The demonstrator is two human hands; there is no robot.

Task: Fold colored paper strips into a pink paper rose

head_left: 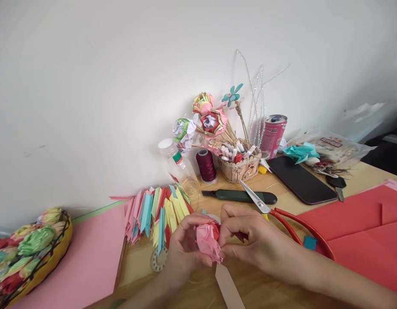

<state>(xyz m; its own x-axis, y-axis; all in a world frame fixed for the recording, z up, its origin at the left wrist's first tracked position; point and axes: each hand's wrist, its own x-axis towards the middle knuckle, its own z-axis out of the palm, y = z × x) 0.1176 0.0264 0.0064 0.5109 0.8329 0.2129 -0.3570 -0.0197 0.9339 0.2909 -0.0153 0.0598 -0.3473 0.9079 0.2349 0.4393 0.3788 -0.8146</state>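
A pink and red paper flower (207,242) is held up over the front of the wooden table. My left hand (184,244) curls around its left side, fingers closed on it. On the right, my right hand (246,236) pinches the flower's edge between thumb and forefinger. Just below the flower, a pale pink paper strip (228,285) points toward me; whether it joins the flower I cannot tell. Red-handled scissors (290,227) lie open beyond my right wrist. Behind both hands rests a dark green utility knife (243,196).
Folded paper strips (153,214) lie left of my hands, near pink sheets (89,253) and a basket of paper flowers (65,240). Toward the wall stand a clear bottle (182,169), thread spool (206,166), wooden basket (240,169) and pink can (273,135). A phone (303,180) and red paper (362,236) lie right.
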